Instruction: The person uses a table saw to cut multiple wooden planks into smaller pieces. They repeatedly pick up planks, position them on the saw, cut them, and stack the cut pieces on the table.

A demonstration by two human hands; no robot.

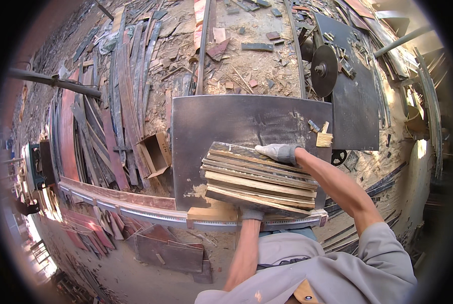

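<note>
A thick stack of dark-faced plywood boards (262,177) is tilted over the near part of a dark metal table (211,119), its pale layered edges facing me. My right hand (277,152), in a whitish glove with a grey cuff, grips the stack's far upper side. My left hand (251,215) is at the near side of the stack, holding it from below. Only its grey glove cuff shows clearly; the boards hide its fingers. A pale wooden block (212,214) sits against the measuring rail (150,206), just left of my left wrist.
A round saw blade (324,71) stands upright beyond the table's right side, next to a dark panel (355,111). Small plywood scraps (324,139) lie at the table's right edge. An open cardboard box (156,154) and long board strips (125,101) are at left.
</note>
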